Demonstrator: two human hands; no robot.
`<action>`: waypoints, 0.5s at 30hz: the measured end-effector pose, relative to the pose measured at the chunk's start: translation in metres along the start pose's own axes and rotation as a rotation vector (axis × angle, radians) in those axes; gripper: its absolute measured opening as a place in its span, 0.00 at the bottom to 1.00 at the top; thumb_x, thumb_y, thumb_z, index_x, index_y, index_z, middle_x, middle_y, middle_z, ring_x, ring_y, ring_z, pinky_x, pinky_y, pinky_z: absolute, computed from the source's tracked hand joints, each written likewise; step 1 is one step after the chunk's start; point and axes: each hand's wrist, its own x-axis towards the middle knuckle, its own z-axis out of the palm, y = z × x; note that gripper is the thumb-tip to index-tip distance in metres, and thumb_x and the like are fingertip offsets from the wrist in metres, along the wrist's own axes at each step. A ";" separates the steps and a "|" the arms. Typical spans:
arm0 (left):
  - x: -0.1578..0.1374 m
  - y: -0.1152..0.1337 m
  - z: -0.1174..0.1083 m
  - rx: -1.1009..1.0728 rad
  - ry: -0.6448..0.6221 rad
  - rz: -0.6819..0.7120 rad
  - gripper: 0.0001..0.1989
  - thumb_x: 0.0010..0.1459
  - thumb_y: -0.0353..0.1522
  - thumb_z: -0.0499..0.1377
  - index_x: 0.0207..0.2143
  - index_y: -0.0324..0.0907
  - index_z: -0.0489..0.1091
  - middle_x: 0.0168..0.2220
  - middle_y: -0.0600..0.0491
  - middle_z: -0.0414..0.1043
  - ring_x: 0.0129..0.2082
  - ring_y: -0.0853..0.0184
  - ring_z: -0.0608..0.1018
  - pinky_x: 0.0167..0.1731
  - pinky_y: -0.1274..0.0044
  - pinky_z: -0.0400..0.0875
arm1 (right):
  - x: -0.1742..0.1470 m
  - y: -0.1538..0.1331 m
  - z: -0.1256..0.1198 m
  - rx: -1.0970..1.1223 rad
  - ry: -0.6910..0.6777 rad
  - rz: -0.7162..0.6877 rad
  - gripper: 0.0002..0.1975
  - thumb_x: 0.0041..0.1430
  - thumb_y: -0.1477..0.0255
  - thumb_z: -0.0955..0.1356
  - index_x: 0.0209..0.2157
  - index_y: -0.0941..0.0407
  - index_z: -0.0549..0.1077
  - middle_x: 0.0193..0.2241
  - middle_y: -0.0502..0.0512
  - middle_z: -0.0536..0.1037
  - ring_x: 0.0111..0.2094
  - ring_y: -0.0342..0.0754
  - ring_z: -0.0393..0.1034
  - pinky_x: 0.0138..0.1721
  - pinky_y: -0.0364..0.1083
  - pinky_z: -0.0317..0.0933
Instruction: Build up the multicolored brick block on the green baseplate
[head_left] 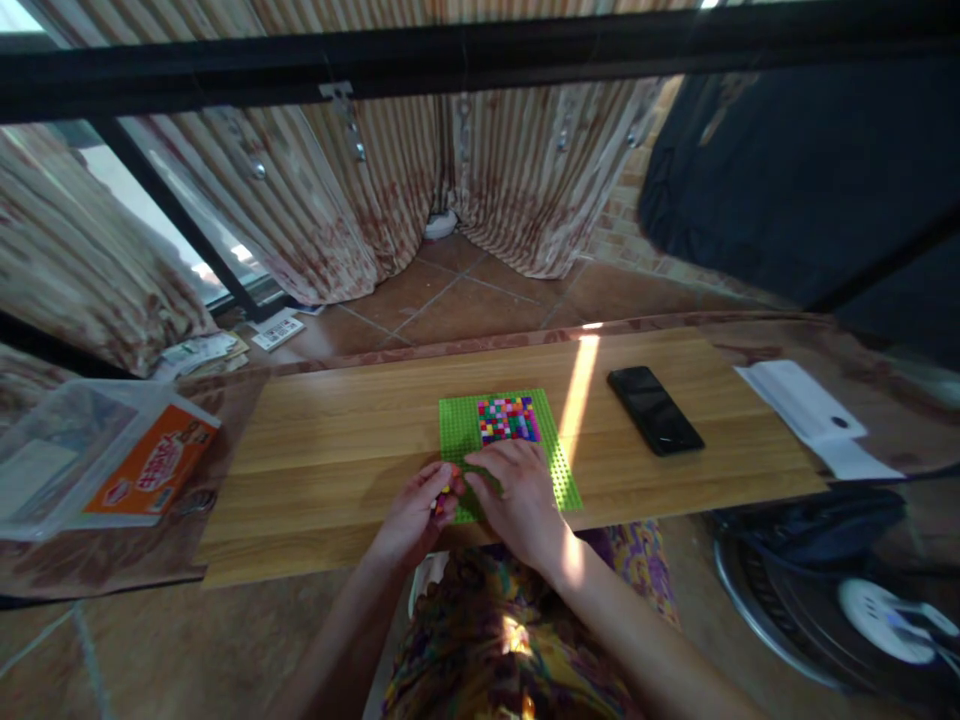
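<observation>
A green studded baseplate lies on the wooden board. Small bricks in many colours form a tight block on its upper middle. My left hand is closed around several small loose toy bricks, some red, yellow and white, at the plate's left edge. Over the plate's lower part is my right hand, palm down, hiding the lower edge of the block. Its thumb and forefinger point toward the bricks in my left hand, with a gap between them and nothing visible in it.
On the wooden board, a black phone lies to the right. Farther right is a white paper or box. At the left stands a clear plastic bin with an orange package. A round dark object sits low at right.
</observation>
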 end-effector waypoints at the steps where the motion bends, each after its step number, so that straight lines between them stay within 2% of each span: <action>1: -0.001 0.000 0.000 -0.006 0.002 0.002 0.16 0.45 0.39 0.69 0.28 0.37 0.68 0.22 0.59 0.65 0.16 0.82 0.59 0.15 0.86 0.49 | 0.000 -0.002 0.002 -0.012 -0.027 -0.019 0.05 0.58 0.70 0.68 0.37 0.51 0.76 0.34 0.51 0.77 0.39 0.49 0.67 0.45 0.50 0.55; 7: -0.002 -0.002 0.001 -0.043 0.016 0.020 0.18 0.45 0.40 0.69 0.23 0.37 0.66 0.17 0.62 0.56 0.15 0.81 0.57 0.15 0.85 0.49 | 0.004 -0.011 0.008 -0.030 -0.101 -0.055 0.05 0.59 0.68 0.68 0.35 0.51 0.76 0.32 0.52 0.77 0.39 0.49 0.66 0.44 0.50 0.54; 11: -0.001 -0.003 0.000 -0.053 0.019 0.000 0.18 0.45 0.40 0.69 0.23 0.38 0.65 0.17 0.62 0.57 0.16 0.80 0.57 0.16 0.85 0.48 | 0.005 -0.012 0.011 -0.043 -0.083 -0.040 0.06 0.59 0.69 0.67 0.31 0.51 0.76 0.30 0.51 0.77 0.37 0.48 0.66 0.44 0.50 0.54; 15: 0.000 -0.003 -0.002 -0.066 0.009 -0.016 0.16 0.47 0.40 0.67 0.25 0.37 0.68 0.20 0.59 0.63 0.16 0.81 0.58 0.15 0.85 0.50 | 0.006 -0.011 0.006 0.037 -0.028 0.007 0.07 0.60 0.70 0.66 0.31 0.52 0.76 0.31 0.51 0.77 0.37 0.47 0.68 0.43 0.49 0.56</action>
